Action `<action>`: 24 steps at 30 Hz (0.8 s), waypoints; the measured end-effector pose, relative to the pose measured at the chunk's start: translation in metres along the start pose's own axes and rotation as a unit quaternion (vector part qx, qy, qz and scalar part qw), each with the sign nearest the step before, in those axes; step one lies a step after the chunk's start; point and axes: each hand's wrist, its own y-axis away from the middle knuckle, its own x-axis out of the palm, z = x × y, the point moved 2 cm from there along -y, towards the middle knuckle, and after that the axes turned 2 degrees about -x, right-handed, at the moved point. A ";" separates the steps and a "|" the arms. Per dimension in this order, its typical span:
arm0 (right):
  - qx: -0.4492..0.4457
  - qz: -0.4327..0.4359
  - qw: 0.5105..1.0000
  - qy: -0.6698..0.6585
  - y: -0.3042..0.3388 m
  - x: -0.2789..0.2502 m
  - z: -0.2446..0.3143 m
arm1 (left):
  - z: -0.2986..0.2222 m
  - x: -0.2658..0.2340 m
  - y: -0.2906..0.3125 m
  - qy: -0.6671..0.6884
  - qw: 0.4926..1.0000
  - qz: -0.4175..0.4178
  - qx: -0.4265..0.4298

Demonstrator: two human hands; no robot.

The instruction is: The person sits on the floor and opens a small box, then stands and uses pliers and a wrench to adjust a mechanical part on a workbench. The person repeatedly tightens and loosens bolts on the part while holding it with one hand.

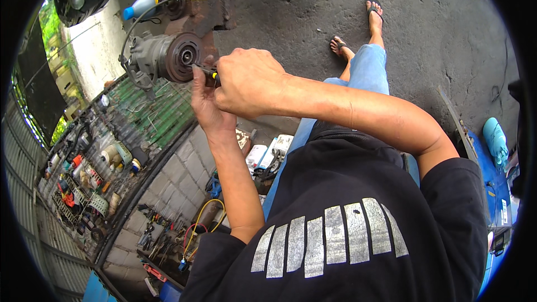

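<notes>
In our right hand (246,81), the fingers are curled tight around a slim dark hand tool (215,75) with a yellow part, left of upper centre in the frame; its exact kind is hidden by the fist. The fingers of our left hand (215,113) are up at its tip, though we cannot tell whether they pinch it or merely steady it.

To work well here, we should probably brace the tip with the left fingertips, drive from the right wrist in small motions, and avoid knocking the compressor pulley (182,57) just beyond.

The tool's long axis slants gently from the right fist toward upper left, tip leftward. The compressor (145,55) lies roughly level, pulley face rightward, beside rusty metalwork (201,27).
</notes>
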 end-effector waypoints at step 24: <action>0.132 0.078 0.988 0.036 0.003 0.008 0.004 | -0.046 0.000 0.009 -0.564 0.787 -0.231 0.100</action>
